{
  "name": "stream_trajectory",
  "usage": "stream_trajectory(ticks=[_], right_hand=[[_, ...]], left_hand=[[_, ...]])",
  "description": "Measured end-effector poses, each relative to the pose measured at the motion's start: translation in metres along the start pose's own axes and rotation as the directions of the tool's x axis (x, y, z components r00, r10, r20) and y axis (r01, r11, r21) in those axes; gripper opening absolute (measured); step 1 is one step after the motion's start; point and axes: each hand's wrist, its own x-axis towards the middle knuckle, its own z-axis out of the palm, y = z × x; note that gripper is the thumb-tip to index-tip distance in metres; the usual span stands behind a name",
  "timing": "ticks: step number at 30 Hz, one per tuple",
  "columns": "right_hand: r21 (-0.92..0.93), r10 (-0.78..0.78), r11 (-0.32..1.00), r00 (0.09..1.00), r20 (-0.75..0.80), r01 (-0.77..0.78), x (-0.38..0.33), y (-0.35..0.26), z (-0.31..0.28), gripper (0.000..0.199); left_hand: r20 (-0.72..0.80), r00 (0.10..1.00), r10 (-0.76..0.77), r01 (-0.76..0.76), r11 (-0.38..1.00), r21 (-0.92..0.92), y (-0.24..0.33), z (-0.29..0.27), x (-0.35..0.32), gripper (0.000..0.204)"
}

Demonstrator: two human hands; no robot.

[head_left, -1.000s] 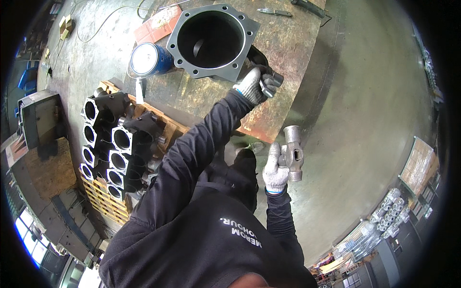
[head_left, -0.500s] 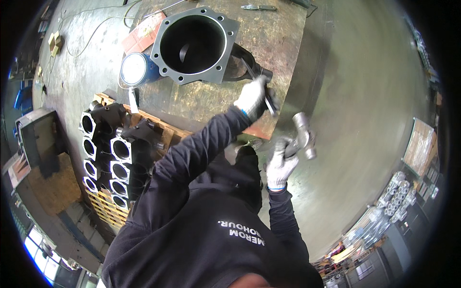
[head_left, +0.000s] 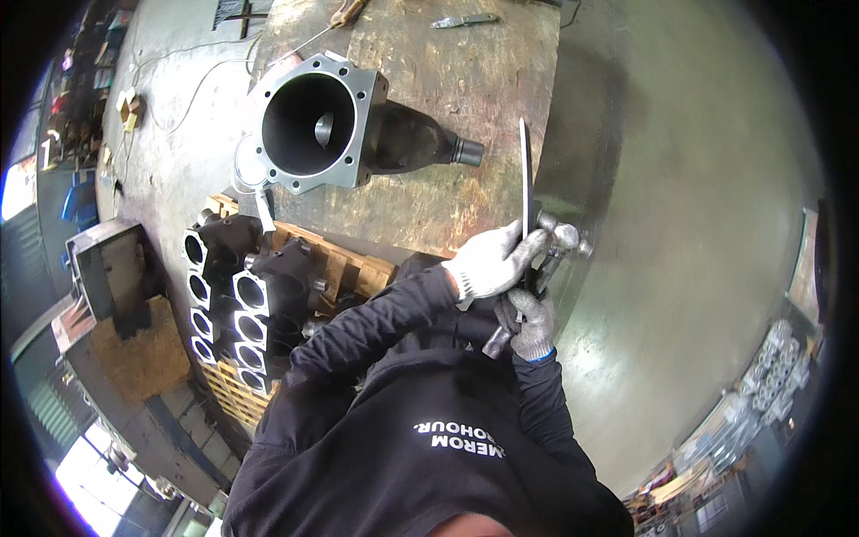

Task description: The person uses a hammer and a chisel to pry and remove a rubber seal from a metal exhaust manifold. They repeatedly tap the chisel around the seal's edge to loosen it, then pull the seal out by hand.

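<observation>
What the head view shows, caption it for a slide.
Left hand gripping a bar, right hand a hammer, near a casting on a table.

We held a long, slim, flat bar (head_left: pixel 525 170), dark with one bright, pale edge, pointing almost straight ahead of us. Just right of its near end was the head of our metal hammer (head_left: pixel 563 238), grey and rounded, its shaft slanting back toward us and partly covered. Whether the two touched, we could not tell.
</observation>
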Motion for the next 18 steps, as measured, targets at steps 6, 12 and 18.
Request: stream_trajectory(ticks=[6, 12, 18], right_hand=[[-0.139, -0.047, 0.987, 0.975, 0.218, 0.079, 0.09, -0.041, -0.046, 0.019], [0.086, 0.129, 0.988, 0.992, 0.009, -0.129, 0.223, -0.018, -0.043, 0.027], [0.249, 0.282, 0.923, 0.956, 0.078, -0.293, 0.289, 0.03, -0.003, 0.03]], left_hand=[[-0.616, 0.551, 0.563, 0.036, 0.721, 0.692, 0.039, -0.088, -0.008, 0.037], [-0.811, 0.541, 0.223, 0.617, 0.55, 0.563, 0.01, -0.151, 0.003, 0.044], [-0.766, 0.547, 0.337, 0.546, 0.55, 0.632, -0.003, -0.153, 0.0, 0.035]])
